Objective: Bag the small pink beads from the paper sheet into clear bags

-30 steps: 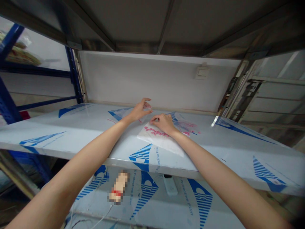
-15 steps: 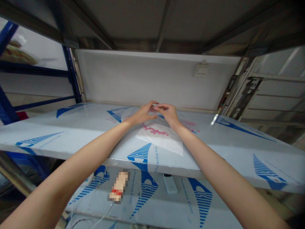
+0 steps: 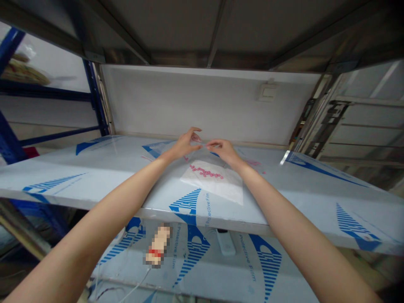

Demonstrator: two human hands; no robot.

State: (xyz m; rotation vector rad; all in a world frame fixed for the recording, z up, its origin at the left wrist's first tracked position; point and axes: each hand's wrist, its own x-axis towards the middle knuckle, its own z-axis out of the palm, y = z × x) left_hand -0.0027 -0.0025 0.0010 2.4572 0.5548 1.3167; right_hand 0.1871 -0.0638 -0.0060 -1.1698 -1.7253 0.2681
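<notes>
My left hand (image 3: 185, 145) is raised over the back of the metal shelf (image 3: 126, 176), its thumb and fingers spread apart with nothing visible held. Facing it, my right hand (image 3: 222, 148) has its fingers pinched together; whatever may be between the tips is too small to make out. A narrow gap separates the two hands. Below them lies a thin white sheet (image 3: 227, 189), flat on the shelf, with several small round pink pieces (image 3: 206, 173) scattered over its upper part. A little pink piece (image 3: 185, 158) sits just under my left hand.
Pink strips (image 3: 252, 163) lie beyond my right forearm. A wall switch (image 3: 268, 92) is on the back wall. A lower shelf holds a white device (image 3: 226, 243) and a blurred-out object (image 3: 158, 245) with a cable. An upper shelf (image 3: 176, 33) hangs overhead; blue rack posts (image 3: 94, 97) stand left.
My hands have drawn apart: the left has moved left and slightly up, with its fingers opening wider. The right stays pinched in nearly the same place. The pink pieces on the sheet have not moved.
</notes>
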